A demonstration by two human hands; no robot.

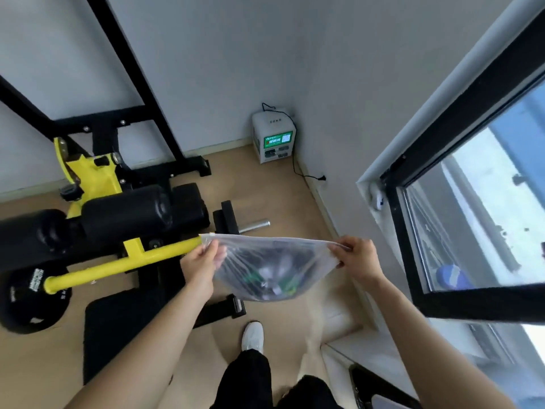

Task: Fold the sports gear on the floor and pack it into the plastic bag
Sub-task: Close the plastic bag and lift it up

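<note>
Nearest: dark trouser legs and a white shoe (252,336) on the tan floor (265,184), person standing. Both arms are out front. The left hand (203,258) pinches the left top corner of the clear plastic bag (253,255), and the right hand (358,255) pinches the right top corner, fingers curled on the film. The top edge is pulled taut between them. The bag hangs in the air above the floor, mouth up. The sports gear (274,283) is inside, a dark bundle with green bits sagging to the bottom; details are blurred. The packing looks near done. Cannot tell if the mouth is sealed or has a zip strip. Handling guess: a light, soft load in thin, slippery film that could stretch or tear, so grip the rim corners or support it under the bulge, not mid-film. Below it a black strap (224,308) lies beside a black mat (118,329); unclear if the strap is gear or a machine part. Further left is a gym machine with a yellow bar (118,265), a weight plate (26,299) and black roller pads (124,216). Far corner: a white charging box (274,137). A window (472,202) is on the right.
</note>
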